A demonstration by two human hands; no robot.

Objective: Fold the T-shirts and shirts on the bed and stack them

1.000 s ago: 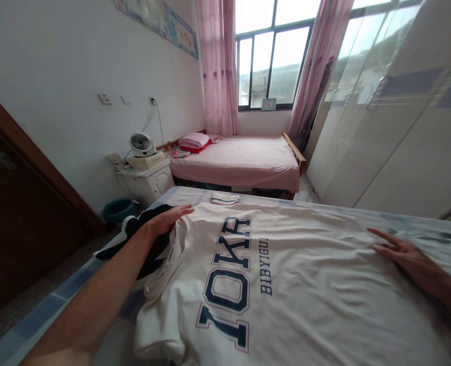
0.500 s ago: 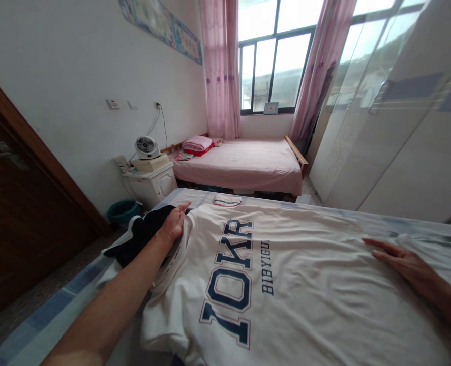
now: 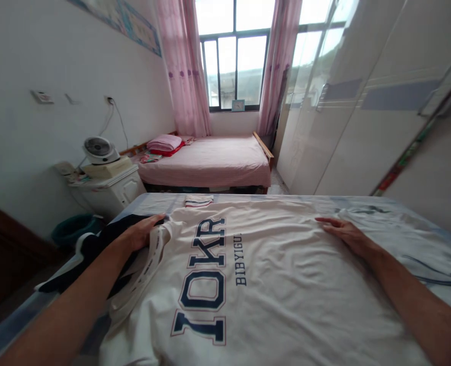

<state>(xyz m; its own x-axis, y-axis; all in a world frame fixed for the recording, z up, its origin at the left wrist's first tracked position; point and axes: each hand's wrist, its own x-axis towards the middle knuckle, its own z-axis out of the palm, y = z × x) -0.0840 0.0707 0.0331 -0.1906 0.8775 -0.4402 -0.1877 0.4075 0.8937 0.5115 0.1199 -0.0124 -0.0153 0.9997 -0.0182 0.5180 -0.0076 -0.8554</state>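
A white T-shirt (image 3: 271, 264) with dark blue lettering lies spread over the bed in front of me, its neck opening toward the left. My left hand (image 3: 145, 231) is at the far shoulder beside the collar, its fingers closed on the shirt's edge. Toward the hem, my right hand (image 3: 341, 231) rests on the fabric with fingers stretched out and nothing gripped. Black clothing (image 3: 95, 249) lies under and beside my left forearm. A striped sleeve cuff (image 3: 199, 201) shows at the far side of the shirt.
Another white garment (image 3: 396, 234) lies at the right. Beyond the near bed (image 3: 156, 200) stands a pink-covered bed (image 3: 217, 160). At the left are a fan (image 3: 100, 150) on a white cabinet (image 3: 120, 188) and a teal bin (image 3: 74, 229). A glossy wardrobe (image 3: 335, 137) lines the right side.
The view has turned to the right, so the room appears shifted left. Both hands remain near the same parts of the shirt, which lies spread as before.
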